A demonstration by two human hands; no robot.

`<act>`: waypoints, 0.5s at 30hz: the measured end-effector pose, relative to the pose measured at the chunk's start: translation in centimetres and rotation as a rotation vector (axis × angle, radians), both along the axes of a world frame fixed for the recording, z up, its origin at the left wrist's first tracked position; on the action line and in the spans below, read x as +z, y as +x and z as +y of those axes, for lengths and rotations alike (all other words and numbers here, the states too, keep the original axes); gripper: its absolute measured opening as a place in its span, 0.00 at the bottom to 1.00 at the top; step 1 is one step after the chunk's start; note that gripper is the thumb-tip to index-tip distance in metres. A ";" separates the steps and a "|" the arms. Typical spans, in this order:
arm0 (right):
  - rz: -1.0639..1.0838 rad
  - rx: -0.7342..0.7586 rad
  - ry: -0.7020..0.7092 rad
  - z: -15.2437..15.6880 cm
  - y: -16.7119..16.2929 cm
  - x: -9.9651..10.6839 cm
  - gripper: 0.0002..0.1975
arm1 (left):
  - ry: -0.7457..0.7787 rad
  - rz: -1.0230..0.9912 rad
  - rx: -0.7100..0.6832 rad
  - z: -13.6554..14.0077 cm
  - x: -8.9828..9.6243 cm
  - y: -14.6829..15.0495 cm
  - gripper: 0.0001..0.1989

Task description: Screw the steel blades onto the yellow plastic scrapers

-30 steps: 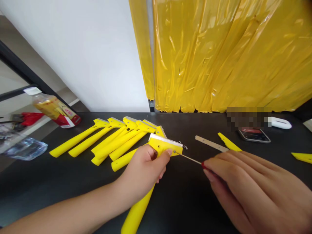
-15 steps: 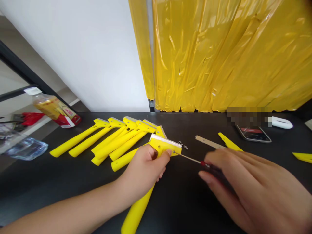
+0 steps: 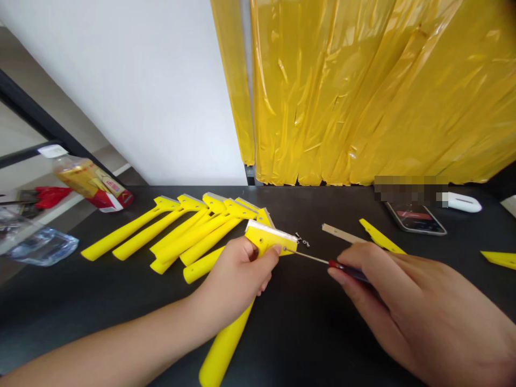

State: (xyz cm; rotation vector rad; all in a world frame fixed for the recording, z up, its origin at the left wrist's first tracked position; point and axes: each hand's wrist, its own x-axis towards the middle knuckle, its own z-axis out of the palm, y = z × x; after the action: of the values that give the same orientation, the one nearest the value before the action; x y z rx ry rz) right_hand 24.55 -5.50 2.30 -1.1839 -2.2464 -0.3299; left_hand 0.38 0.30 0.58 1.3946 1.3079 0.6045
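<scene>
Above blk table (image 3: 306, 328), L hand (image 3: 244, 266) wrapped round scraper (image 3: 271, 239) neck, R hand (image 3: 415, 306) palm-down, pinching screwdriver (image 3: 337, 265).

Ungloved left hand (image 3: 245, 266), bare left forearm (image 3: 121, 346) tapering toward the wrist (image 3: 199, 309), ungloved right hand (image 3: 427, 312) with slim, bare fingers (image 3: 377, 264)

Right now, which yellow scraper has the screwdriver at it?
The held scraper, gripped in the left hand: the screwdriver in the right hand points at a screw on it. The other scrapers lie on the black table, none held.
</scene>
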 end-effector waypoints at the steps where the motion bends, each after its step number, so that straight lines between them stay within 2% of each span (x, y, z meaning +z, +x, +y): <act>1: -0.006 -0.007 0.002 0.0 0.0 0.0 0.11 | 0.003 0.005 -0.003 0.0 0.0 0.0 0.25; 12: -0.013 0.000 -0.012 0.3 0.1 0.2 0.10 | 0.009 0.027 -0.004 0.2 0.0 0.0 0.25; 15: 0.002 -0.007 -0.018 0.4 0.1 0.3 0.13 | 0.009 0.026 -0.004 0.2 0.1 0.0 0.25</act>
State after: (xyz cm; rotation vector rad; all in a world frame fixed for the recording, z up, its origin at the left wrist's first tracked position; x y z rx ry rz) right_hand 24.69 -5.11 2.60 -1.2010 -2.2488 -0.3115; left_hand 0.41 0.46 0.63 1.4159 1.3240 0.5922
